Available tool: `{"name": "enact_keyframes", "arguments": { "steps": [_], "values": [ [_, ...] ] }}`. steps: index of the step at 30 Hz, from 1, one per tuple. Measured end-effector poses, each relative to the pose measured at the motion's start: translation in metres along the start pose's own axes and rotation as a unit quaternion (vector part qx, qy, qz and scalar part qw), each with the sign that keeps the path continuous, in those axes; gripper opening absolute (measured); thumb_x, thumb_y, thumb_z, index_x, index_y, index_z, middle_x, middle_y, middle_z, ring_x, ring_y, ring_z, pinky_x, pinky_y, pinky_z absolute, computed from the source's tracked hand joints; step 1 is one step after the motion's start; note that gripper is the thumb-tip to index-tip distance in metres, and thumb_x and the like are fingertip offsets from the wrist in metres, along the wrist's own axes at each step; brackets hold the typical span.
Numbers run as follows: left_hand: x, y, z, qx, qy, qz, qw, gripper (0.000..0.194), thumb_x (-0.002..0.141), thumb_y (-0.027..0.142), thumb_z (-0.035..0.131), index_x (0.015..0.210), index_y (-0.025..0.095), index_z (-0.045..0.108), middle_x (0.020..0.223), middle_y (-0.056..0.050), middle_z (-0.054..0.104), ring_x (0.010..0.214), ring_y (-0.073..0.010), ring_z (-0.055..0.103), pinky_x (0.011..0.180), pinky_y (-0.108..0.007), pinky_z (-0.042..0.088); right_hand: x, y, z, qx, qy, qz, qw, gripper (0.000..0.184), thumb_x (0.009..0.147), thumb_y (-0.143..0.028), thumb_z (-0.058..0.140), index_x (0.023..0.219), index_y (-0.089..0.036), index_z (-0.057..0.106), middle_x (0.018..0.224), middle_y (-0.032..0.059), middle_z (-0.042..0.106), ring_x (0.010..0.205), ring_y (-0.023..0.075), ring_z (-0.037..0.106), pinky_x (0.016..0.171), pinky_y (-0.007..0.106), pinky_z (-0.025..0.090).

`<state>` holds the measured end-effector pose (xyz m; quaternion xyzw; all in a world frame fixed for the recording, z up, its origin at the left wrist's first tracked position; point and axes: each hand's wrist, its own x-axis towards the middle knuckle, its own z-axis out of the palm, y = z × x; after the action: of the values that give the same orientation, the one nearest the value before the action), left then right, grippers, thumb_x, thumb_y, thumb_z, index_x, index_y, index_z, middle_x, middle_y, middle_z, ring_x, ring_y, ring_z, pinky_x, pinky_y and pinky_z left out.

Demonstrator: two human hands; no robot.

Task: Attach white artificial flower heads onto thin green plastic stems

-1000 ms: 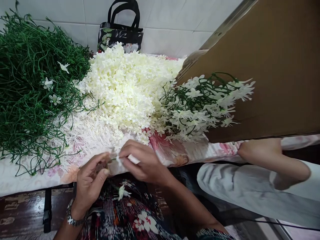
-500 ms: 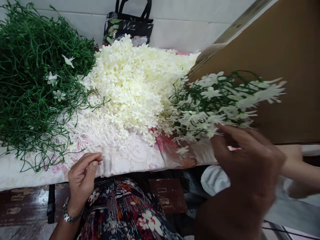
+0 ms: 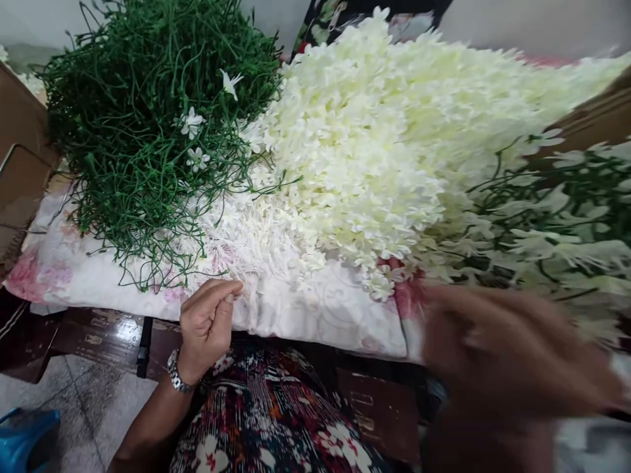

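Observation:
My left hand (image 3: pixel 207 322), with a watch (image 3: pixel 178 373) on its wrist, is held at the table's front edge. Its thumb and forefinger are pinched together; anything between them is too small to make out. Motion smears my right hand (image 3: pixel 497 348), in front of the cloth at the right, so its fingers cannot be read. Behind the left hand lie thin white thread-like pieces (image 3: pixel 261 240) and a heap of green plastic stems (image 3: pixel 158 125). A large pile of creamy-white artificial petals (image 3: pixel 365 144) fills the middle. Stemmed white flowers (image 3: pixel 566 249) lie beyond my right hand.
A flowered cloth (image 3: pixel 315 309) covers the table. Cardboard stands at the left (image 3: pixel 20 144) and at the right (image 3: pixel 591 121). A dark floral bag (image 3: pixel 325 20) is against the wall behind the petals. A blue plastic object (image 3: pixel 29 437) is on the floor at lower left.
The view has swung left and closer to the table. My right hand has come away from the stemmed white flowers towards the left. My left hand keeps its pinch.

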<state>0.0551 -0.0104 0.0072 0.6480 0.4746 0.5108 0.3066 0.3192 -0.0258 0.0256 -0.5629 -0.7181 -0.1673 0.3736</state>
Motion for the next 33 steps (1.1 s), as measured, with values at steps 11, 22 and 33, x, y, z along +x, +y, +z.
{"name": "enact_keyframes", "arguments": {
  "steps": [11, 22, 33],
  "values": [
    [-0.001, -0.009, -0.013, 0.201, -0.038, 0.136, 0.969, 0.025, 0.068, 0.002, 0.050, 0.088, 0.014, 0.060, 0.078, -0.006, 0.061, 0.073, -0.0161, 0.054, 0.064, -0.033, 0.044, 0.053, -0.077, 0.077, 0.058, -0.265, -0.176, 0.946, 0.010, 0.076, -0.013, 0.047, 0.075, -0.014, 0.057, 0.071, 0.0056, 0.056, 0.068, 0.0152, 0.051, 0.060, 0.027, 0.041],
    [-0.004, -0.017, -0.055, 0.405, 0.074, 0.039, 0.910, 0.017, 0.070, 0.007, 0.052, 0.082, 0.016, 0.060, 0.076, -0.005, 0.060, 0.074, -0.0176, 0.051, 0.069, -0.034, 0.037, 0.043, -0.075, 0.081, 0.132, -0.287, -0.158, 0.936, 0.011, 0.080, -0.015, 0.044, 0.074, -0.014, 0.053, 0.066, 0.0028, 0.054, 0.065, 0.0127, 0.052, 0.063, 0.025, 0.042],
    [-0.001, -0.016, -0.039, 0.407, 0.101, 0.024, 0.908, 0.005, 0.071, 0.013, 0.055, 0.075, 0.015, 0.055, 0.074, -0.004, 0.055, 0.072, -0.0161, 0.049, 0.070, -0.034, 0.034, 0.036, -0.065, 0.075, 0.204, -0.263, -0.121, 0.935, 0.019, 0.077, -0.014, 0.049, 0.097, -0.012, 0.050, 0.075, 0.0045, 0.055, 0.070, 0.0129, 0.054, 0.066, 0.024, 0.044]
  ]
}}
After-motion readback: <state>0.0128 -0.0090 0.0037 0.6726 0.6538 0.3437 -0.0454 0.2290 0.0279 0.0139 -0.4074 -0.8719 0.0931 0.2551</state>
